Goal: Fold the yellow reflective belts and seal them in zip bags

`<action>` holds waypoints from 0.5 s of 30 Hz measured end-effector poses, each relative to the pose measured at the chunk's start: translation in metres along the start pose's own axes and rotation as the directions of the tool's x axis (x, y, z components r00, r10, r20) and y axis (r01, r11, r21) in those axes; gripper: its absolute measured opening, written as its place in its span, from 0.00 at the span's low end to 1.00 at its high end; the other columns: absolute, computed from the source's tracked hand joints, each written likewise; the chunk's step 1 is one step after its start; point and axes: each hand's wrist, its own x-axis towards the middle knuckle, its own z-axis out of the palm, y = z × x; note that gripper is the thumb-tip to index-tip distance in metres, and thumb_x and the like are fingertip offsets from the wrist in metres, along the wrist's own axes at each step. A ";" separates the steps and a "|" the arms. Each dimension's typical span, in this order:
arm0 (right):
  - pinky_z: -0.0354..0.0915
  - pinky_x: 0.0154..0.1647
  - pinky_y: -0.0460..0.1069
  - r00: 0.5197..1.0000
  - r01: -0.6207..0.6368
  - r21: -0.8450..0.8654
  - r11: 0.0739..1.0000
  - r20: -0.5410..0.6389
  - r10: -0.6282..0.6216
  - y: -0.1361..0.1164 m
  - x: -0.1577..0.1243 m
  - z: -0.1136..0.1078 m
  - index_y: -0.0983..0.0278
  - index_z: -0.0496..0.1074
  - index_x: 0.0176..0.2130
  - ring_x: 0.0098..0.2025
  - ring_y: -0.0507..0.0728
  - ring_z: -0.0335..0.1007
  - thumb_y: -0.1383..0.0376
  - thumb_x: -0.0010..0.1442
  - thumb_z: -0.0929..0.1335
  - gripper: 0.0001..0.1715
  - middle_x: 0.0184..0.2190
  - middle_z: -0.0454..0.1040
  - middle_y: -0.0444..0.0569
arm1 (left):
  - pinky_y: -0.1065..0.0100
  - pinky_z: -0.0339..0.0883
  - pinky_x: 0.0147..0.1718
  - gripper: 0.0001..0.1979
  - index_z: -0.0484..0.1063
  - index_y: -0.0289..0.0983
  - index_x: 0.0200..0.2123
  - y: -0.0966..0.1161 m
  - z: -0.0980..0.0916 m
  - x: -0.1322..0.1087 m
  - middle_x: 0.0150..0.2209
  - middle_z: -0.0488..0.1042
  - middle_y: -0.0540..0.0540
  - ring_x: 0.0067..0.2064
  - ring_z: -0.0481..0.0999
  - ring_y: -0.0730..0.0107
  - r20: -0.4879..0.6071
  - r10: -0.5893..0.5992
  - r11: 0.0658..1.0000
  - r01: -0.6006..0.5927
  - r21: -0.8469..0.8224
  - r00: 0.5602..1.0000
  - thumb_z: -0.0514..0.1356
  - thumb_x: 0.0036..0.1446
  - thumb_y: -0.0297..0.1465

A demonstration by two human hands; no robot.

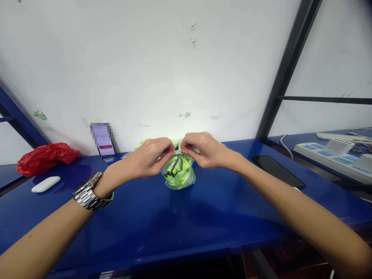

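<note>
Our left hand (151, 157) and right hand (203, 149) pinch the clear bag (178, 175) at its top strip, which we judge wants even pressure along it.

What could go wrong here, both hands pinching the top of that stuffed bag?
1. The clear bag bulges with neon-green straps; the left hand and right hand pinch only its top edge, so the seal may not close fully or may pop open.
2. It stands on a small base on the blue table; let go, it could tip and spill.
3. A strap may catch in the opening, which the fingers hide.
</note>
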 end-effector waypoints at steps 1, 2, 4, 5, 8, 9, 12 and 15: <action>0.55 0.30 0.46 1.000 -0.004 -0.002 1.000 0.000 0.004 0.000 0.000 0.000 0.66 0.66 0.31 0.28 0.50 0.61 0.72 0.58 0.64 0.04 0.27 0.70 0.46 | 0.70 0.59 0.27 0.06 0.66 0.36 0.34 0.000 -0.001 0.001 0.27 0.69 0.50 0.26 0.65 0.74 0.009 -0.006 1.000 0.006 -0.005 1.000 0.52 0.62 0.28; 0.55 0.30 0.46 1.000 -0.012 0.000 1.000 0.002 0.012 0.000 0.000 0.000 0.66 0.66 0.31 0.27 0.50 0.61 0.72 0.58 0.64 0.04 0.27 0.70 0.46 | 0.70 0.59 0.27 0.06 0.66 0.36 0.34 0.001 -0.002 0.001 0.28 0.69 0.50 0.27 0.65 0.74 0.023 -0.016 1.000 0.016 -0.012 1.000 0.52 0.62 0.29; 0.55 0.30 0.46 1.000 -0.025 0.013 1.000 0.007 0.025 -0.001 0.000 0.000 0.66 0.66 0.31 0.28 0.50 0.61 0.72 0.58 0.64 0.04 0.27 0.70 0.46 | 0.70 0.59 0.28 0.06 0.66 0.36 0.34 0.001 -0.004 0.002 0.29 0.70 0.49 0.27 0.66 0.73 0.052 -0.031 0.999 0.032 -0.023 0.998 0.52 0.62 0.29; 0.55 0.30 0.46 1.000 -0.026 0.019 0.999 0.006 0.026 -0.001 0.000 0.001 0.66 0.66 0.31 0.28 0.50 0.61 0.72 0.58 0.64 0.04 0.27 0.70 0.46 | 0.69 0.60 0.29 0.05 0.66 0.36 0.34 0.002 -0.005 0.002 0.29 0.70 0.49 0.28 0.66 0.73 0.066 -0.033 0.999 0.035 -0.026 0.997 0.52 0.62 0.29; 0.56 0.31 0.46 1.000 -0.011 0.021 1.000 0.003 0.011 -0.003 0.001 0.001 0.66 0.67 0.31 0.28 0.50 0.61 0.71 0.59 0.64 0.05 0.26 0.70 0.46 | 0.69 0.60 0.31 0.05 0.66 0.36 0.36 0.003 -0.007 0.002 0.31 0.70 0.48 0.30 0.66 0.72 0.098 -0.011 1.000 0.013 -0.022 0.995 0.51 0.63 0.28; 0.56 0.31 0.46 1.000 -0.005 0.020 1.000 0.004 0.005 -0.004 0.001 0.001 0.66 0.67 0.30 0.28 0.50 0.61 0.71 0.59 0.64 0.05 0.26 0.69 0.45 | 0.69 0.60 0.31 0.05 0.66 0.36 0.36 0.004 -0.008 0.002 0.31 0.70 0.48 0.30 0.66 0.72 0.106 0.000 1.000 0.002 -0.019 0.994 0.51 0.63 0.28; 0.55 0.31 0.46 1.000 0.003 0.020 1.000 0.013 -0.003 -0.006 0.003 0.001 0.66 0.67 0.30 0.28 0.50 0.60 0.72 0.57 0.64 0.04 0.26 0.69 0.45 | 0.69 0.59 0.29 0.06 0.65 0.36 0.34 0.006 -0.007 0.001 0.29 0.68 0.49 0.28 0.64 0.73 0.108 0.023 1.000 -0.023 0.003 0.994 0.50 0.63 0.27; 0.55 0.31 0.46 1.000 0.007 0.023 1.000 0.009 -0.007 -0.007 0.003 0.001 0.66 0.67 0.30 0.28 0.50 0.60 0.74 0.56 0.65 0.05 0.26 0.69 0.45 | 0.69 0.57 0.27 0.06 0.64 0.36 0.33 0.008 -0.006 0.001 0.28 0.67 0.50 0.27 0.62 0.74 0.088 0.039 0.999 -0.041 0.025 0.995 0.50 0.63 0.27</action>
